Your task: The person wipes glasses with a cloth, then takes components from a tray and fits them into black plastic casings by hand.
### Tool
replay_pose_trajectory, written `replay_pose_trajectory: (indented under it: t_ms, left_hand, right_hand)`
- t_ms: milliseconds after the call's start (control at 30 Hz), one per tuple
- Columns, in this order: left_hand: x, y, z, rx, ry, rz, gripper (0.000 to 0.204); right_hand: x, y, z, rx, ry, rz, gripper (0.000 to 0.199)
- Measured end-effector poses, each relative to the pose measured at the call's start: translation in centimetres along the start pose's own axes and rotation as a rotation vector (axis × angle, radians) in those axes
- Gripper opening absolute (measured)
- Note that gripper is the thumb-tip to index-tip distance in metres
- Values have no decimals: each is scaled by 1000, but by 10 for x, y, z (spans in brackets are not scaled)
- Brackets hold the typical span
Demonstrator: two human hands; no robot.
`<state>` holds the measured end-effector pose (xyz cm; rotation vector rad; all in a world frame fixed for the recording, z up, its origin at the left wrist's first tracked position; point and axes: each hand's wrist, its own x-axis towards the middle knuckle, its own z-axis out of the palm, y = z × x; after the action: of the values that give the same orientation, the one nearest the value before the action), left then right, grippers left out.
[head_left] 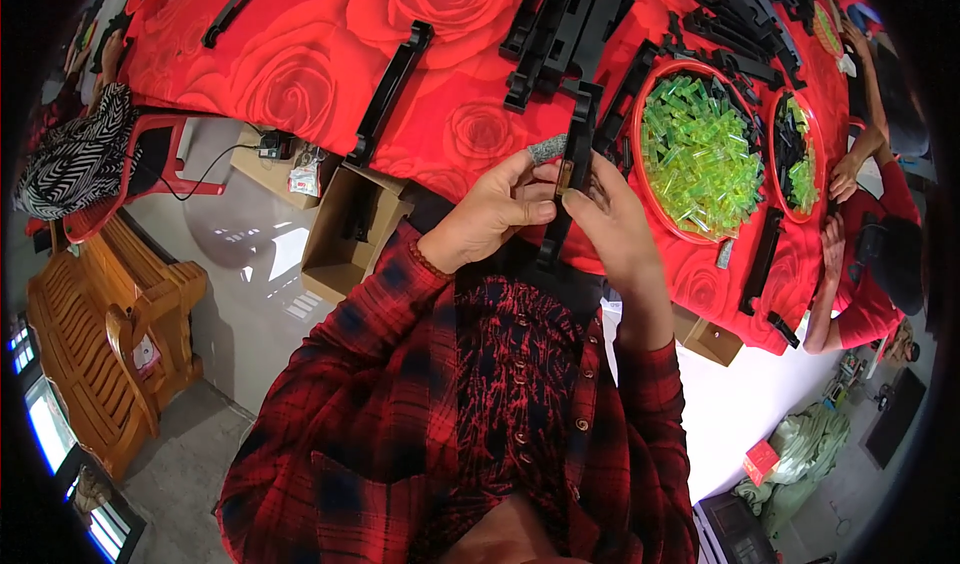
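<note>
Both my hands are at the table's near edge, around a long black plastic bar [580, 129] with notched ends, held slanting upright. My left hand [485, 214] has its thumb and fingers closed on the bar's left side. My right hand [620, 224] grips it from the right, thumb pressed on its face beside a small amber piece [564, 176]. Behind my left fingertips shows a grey speckled piece [547, 148]; whether a finger touches it I cannot tell. Just right of my right hand stands a red basket [645, 199] heaped with yellow-green translucent plastic pieces [700, 154].
More black bars [560, 29] lie piled ahead on the red rose-patterned tablecloth [300, 74]. A smaller red basket [775, 154] holds green and black pieces. At the right edge a co-worker's hands [840, 179] rest near it. An open cardboard box [345, 234] sits below, left.
</note>
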<state>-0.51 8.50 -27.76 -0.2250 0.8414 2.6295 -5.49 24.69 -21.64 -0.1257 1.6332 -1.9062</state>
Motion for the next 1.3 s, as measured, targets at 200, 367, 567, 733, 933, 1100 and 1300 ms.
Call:
replay_pose_trajectory:
  t_ms: [200,367,567,733,933,1100,1300]
  left_hand:
    - [1,-8,0,9,1,34,60]
    - [-1,-1,7,-94,-16,-31,46]
    - [2,-12,13,-152,54,28,42]
    - [1,-15,14,-181,109,19,40]
    - [-1,-14,25,-44,230,41,40]
    - [-1,-20,31,89,260,109,40]
    - [0,-25,25,157,267,179,41]
  right_hand:
    - [2,22,9,-308,259,-56,34]
    - [0,30,9,-432,284,-103,30]
    - [3,29,13,-539,297,-130,31]
    - [3,36,15,-610,329,-161,32]
    - [3,35,17,-811,362,-175,31]
    - [6,45,19,-796,396,-174,25]
    - [6,42,22,-699,380,-258,18]
